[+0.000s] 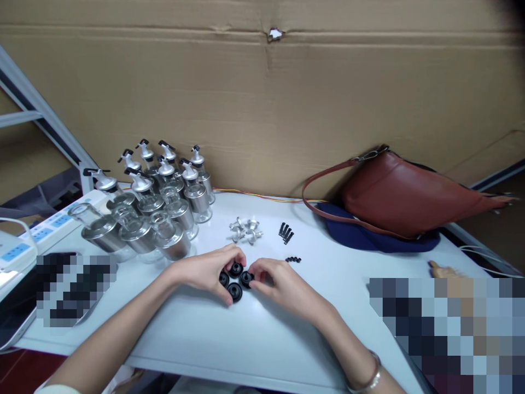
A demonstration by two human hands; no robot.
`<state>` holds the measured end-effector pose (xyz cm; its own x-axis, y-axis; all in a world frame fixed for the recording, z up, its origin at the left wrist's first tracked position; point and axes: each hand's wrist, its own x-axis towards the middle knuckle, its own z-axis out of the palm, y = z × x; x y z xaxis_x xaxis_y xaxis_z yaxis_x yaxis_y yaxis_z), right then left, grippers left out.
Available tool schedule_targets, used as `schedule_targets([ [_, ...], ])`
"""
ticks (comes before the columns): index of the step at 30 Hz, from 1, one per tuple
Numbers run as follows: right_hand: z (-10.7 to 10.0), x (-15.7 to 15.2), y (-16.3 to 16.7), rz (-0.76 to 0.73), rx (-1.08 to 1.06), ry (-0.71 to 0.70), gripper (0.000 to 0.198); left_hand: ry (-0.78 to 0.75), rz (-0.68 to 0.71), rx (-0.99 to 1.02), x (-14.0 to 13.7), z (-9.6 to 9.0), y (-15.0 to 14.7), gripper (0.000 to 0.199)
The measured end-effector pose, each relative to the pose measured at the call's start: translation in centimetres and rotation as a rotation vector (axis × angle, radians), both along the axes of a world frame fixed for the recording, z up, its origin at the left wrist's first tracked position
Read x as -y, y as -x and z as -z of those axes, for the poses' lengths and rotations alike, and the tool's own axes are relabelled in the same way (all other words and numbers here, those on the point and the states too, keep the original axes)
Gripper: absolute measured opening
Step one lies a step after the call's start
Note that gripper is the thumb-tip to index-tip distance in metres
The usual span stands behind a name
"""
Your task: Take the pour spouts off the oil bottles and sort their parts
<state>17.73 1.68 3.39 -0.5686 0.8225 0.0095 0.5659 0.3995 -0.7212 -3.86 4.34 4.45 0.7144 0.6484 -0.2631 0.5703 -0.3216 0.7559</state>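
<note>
Several black round stoppers (235, 291) stand in a tight cluster on the white table. My left hand (213, 272) curves round the cluster from the left, with fingertips at the back stopper and thumb at the front one. From the right, my right hand (276, 280) pinches the rightmost stopper (246, 279) between thumb and fingers. Behind the hands lie several silver pourer spouts (245, 230). To their right is a row of black levers (286, 233), and nearer me a short line of small black pieces (293, 260).
Glass bottles (170, 235) with metal sleeves crowd the left, the rear ones fitted with spouts. A power strip (53, 224) and a phone-like dark device (24, 295) are at far left. A brown bag (394, 191) rests on a blue cap (348, 232). Cardboard (262, 109) walls the back.
</note>
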Motion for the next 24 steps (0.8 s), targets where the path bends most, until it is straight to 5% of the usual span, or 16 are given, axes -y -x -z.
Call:
schedule_targets([
  [7, -0.1, -0.1, -0.1, -0.046, 0.008, 0.032, 0.014, 0.168, -0.043, 0.057, -0.2, -0.9, 0.3, 0.036],
  [15, -0.2, -0.1, -0.3, -0.031, 0.008, -0.013, 0.013, -0.066, -0.076, 0.001, 0.0, -0.5, -0.7, 0.024],
  [24, 0.0, -0.2, 0.4, 0.013, -0.029, 0.005, 0.018, -0.156, -0.113, -0.023, 0.3, -0.8, -0.8, 0.019],
])
